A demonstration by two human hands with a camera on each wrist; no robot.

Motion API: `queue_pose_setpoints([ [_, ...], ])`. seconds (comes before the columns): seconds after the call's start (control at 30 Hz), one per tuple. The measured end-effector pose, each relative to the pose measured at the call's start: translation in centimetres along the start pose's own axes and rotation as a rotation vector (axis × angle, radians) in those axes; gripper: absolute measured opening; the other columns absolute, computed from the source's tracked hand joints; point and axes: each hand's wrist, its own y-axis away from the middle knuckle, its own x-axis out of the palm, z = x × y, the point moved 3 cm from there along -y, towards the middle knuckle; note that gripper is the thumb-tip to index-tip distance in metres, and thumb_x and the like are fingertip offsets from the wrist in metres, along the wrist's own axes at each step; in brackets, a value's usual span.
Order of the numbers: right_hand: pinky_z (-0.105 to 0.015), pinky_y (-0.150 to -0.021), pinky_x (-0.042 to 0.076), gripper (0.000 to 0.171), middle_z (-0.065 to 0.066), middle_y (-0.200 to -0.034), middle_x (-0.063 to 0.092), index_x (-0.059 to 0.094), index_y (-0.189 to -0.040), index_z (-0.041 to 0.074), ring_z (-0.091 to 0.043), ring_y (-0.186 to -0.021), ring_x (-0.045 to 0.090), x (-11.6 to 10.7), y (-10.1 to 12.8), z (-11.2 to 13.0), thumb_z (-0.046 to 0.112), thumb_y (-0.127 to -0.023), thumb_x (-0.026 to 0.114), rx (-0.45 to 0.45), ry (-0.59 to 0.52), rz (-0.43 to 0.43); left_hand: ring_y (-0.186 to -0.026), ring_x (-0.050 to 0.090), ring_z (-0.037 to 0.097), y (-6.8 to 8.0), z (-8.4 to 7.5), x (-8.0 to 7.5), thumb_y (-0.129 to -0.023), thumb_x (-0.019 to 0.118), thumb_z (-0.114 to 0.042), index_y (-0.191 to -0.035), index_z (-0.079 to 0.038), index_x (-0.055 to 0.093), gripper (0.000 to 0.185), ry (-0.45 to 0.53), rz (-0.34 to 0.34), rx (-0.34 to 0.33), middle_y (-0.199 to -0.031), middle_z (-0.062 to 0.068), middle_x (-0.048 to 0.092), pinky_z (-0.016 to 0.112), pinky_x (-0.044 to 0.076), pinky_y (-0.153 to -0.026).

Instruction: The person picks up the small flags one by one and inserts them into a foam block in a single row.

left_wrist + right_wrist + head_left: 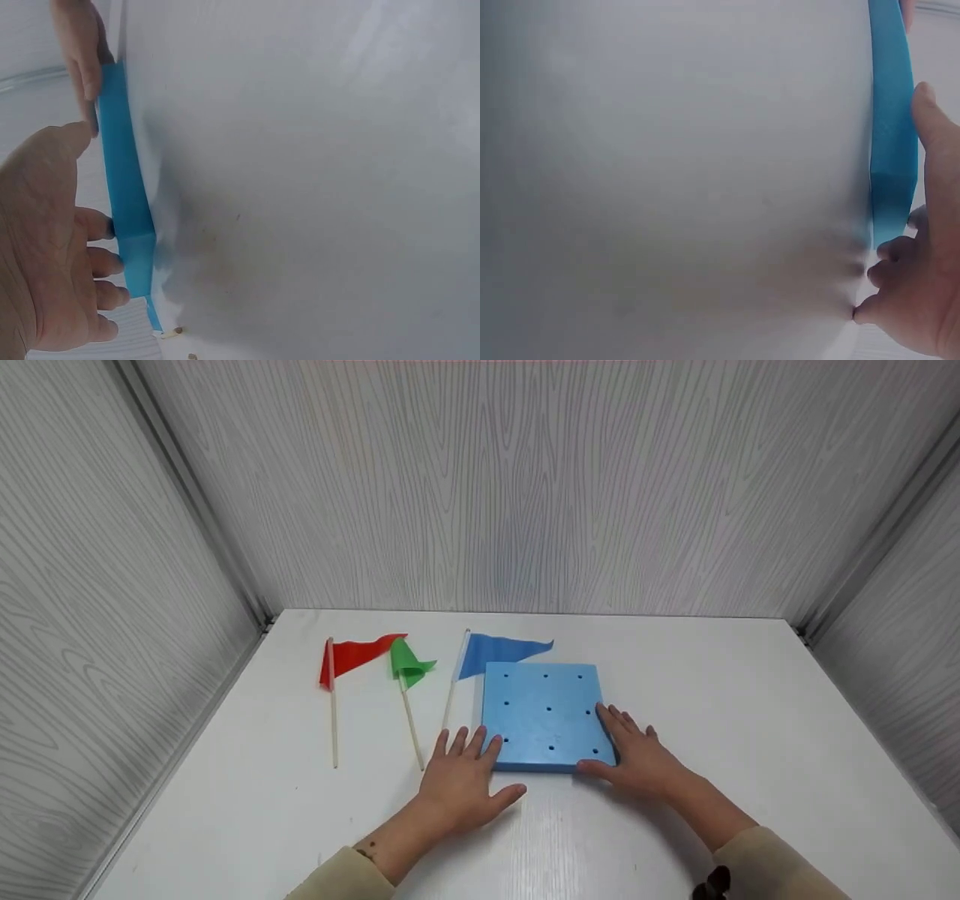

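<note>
A flat blue square board (529,724) with rows of small holes lies on the white table. My left hand (457,791) is at its front left corner, fingers spread and fairly straight, thumb pointing out to the side. In the left wrist view those fingertips are right at the board's side (124,165). My right hand (641,757) touches the front right corner, thumb along the front edge and fingers along the right side. The right wrist view has that thumb against the blue edge (894,112). Partly behind the board lies a blue pennant flag (495,652) on a thin stick.
Left of the board, a green flag (406,664) with its cloth folded over lies on the table (712,682). Farther left is a red flag (356,656) on a similar stick. Wood-grained panels (525,495) wall the table at the back and both sides.
</note>
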Motion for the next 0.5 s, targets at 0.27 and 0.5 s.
queue_pose_setpoints([
  [0.27, -0.069, -0.124, 0.003, 0.116, -0.019, -0.173, 0.023, 0.016, -0.171, 0.013, -0.046, -0.160, 0.014, 0.4, 0.2, -0.1, 0.081, -0.089, 0.062, -0.001, -0.036, 0.009, -0.157, 0.029, 0.040, 0.1, 0.2, 0.3, -0.100, 0.038, -0.078, -0.164, -0.014, 0.042, 0.091, 0.029, -0.021, 0.017, -0.170, 0.014, 0.035, 0.061, 0.014, -0.127],
  [0.5, -0.068, -0.124, -0.001, 0.116, -0.016, -0.174, 0.022, 0.014, -0.172, 0.016, -0.045, -0.160, 0.011, 0.5, 0.3, -0.3, 0.082, -0.088, 0.061, 0.007, -0.063, 0.019, -0.158, 0.027, 0.041, 0.2, 1.1, -1.0, -0.101, 0.041, -0.076, -0.165, -0.013, 0.040, 0.090, 0.145, -0.089, 0.029, -0.169, 0.016, 0.035, 0.063, 0.014, -0.126],
])
